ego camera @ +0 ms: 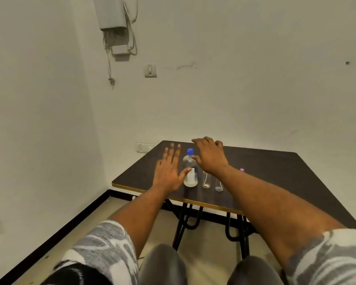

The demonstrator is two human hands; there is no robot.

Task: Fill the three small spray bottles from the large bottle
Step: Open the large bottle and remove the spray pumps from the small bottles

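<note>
The left hand (169, 168) was flat and spread, fingers straight, holding nothing. Its thumb lay at the side of the large bottle (190, 173), but whether it touched could not be told. The right hand (211, 156) hovered above and just behind that bottle with fingers loosely bent, gripping nothing, its thumb close to the blue cap (190, 151). The large bottle stood upright between the hands, near the front edge of the dark table (275, 177), with its cap on; its level could not be read. Just to its right stood the first small bottle (206, 179) and the second small bottle (218, 185), both clear and seemingly empty, their tops hidden by the right forearm. A pink top (242, 170) peeped out beyond the forearm, perhaps the third bottle. By the look of it the task had barely begun: opening the large bottle and all three fills were left to do.
</note>
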